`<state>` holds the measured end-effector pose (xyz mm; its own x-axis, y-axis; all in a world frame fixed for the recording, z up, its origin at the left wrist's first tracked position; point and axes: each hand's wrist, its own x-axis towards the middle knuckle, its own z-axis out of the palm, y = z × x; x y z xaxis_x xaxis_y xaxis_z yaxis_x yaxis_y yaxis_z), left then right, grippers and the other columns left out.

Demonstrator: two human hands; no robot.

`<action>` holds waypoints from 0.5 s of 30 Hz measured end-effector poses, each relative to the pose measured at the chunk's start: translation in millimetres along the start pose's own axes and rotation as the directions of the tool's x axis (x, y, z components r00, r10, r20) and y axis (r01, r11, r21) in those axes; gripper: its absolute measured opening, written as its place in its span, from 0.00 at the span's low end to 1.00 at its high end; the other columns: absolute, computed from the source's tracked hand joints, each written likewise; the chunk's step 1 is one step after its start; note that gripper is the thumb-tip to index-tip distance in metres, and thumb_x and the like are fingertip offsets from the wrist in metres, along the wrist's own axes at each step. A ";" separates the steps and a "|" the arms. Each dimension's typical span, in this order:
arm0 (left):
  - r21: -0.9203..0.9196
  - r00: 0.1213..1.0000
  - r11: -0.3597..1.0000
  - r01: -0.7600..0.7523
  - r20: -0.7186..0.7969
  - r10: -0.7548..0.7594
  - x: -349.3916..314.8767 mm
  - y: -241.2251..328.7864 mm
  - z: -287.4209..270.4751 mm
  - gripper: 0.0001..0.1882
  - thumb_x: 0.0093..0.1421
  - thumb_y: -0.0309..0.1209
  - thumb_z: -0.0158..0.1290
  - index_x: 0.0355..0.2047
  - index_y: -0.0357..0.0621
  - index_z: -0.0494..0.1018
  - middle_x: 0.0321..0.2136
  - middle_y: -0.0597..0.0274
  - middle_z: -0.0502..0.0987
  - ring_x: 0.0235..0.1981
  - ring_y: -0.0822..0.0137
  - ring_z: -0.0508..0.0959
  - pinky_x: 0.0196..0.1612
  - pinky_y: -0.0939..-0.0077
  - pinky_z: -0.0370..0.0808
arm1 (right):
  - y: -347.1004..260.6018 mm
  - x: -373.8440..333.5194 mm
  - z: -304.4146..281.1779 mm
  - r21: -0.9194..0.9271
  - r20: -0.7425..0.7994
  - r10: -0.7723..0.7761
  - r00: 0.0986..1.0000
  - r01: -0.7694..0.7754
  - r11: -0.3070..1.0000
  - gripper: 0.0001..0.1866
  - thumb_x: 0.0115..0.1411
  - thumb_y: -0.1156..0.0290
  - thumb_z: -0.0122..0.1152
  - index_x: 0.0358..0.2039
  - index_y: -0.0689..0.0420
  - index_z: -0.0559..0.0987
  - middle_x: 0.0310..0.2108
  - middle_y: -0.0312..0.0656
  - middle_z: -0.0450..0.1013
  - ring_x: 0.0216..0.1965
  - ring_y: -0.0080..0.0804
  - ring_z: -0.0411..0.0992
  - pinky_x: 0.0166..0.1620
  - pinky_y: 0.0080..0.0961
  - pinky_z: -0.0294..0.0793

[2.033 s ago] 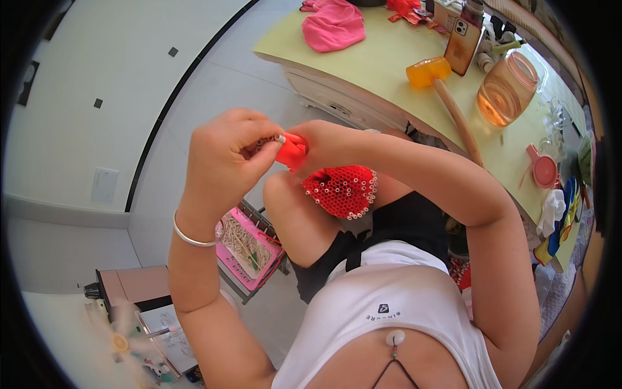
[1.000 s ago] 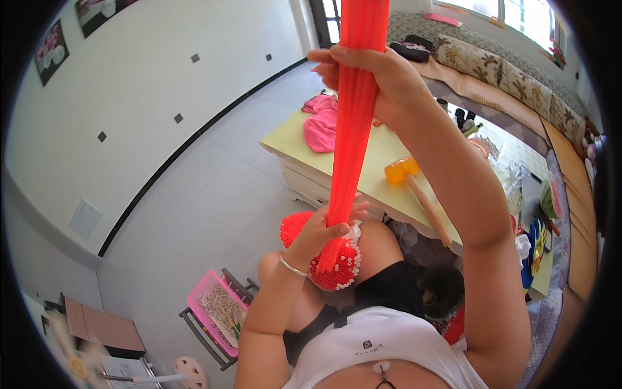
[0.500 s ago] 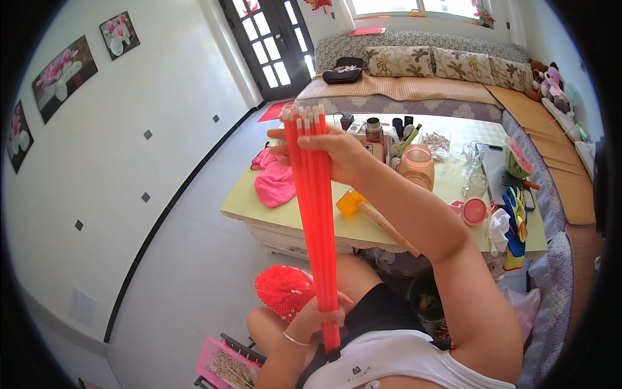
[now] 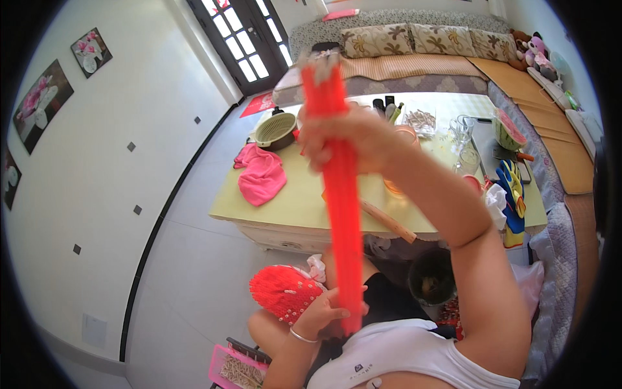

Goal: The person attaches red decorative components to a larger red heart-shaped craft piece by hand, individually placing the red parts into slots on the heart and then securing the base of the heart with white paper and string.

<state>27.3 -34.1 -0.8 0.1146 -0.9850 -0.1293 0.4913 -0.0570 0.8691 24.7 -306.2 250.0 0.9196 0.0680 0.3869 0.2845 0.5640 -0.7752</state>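
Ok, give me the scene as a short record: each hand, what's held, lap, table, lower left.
left hand: at the bundle's lower end
right hand: around its upper part, blurred
held: bundle of long red tubes, pale tips up
lap: red cluster, pale-dotted
table: pink cloth, colander
lower left: pink basket, small pale pieces

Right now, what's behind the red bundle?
Behind the red bundle, the yellowish table shows, and a wooden handle emerges to the right. The handle's other end is mostly covered; anything else hidden there can't be seen.
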 end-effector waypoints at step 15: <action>0.190 0.850 0.978 -0.082 -0.499 0.168 -83.6 -16.0 -48.8 0.23 0.64 0.31 0.53 0.55 0.26 0.67 0.45 0.45 0.78 0.44 0.57 0.81 0.48 0.66 0.80 | 4.9 -225.5 -91.8 -0.710 -0.675 -0.054 0.736 -0.629 0.316 0.13 0.57 0.72 0.68 0.39 0.62 0.75 0.29 0.39 0.75 0.31 0.27 0.74 0.38 0.26 0.74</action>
<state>52.0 57.1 -27.1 0.6104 -0.7659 -0.2019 0.3071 -0.0061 0.9517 -156.4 -394.3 113.1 0.8442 -0.5359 -0.0109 -0.2958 -0.4489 -0.8432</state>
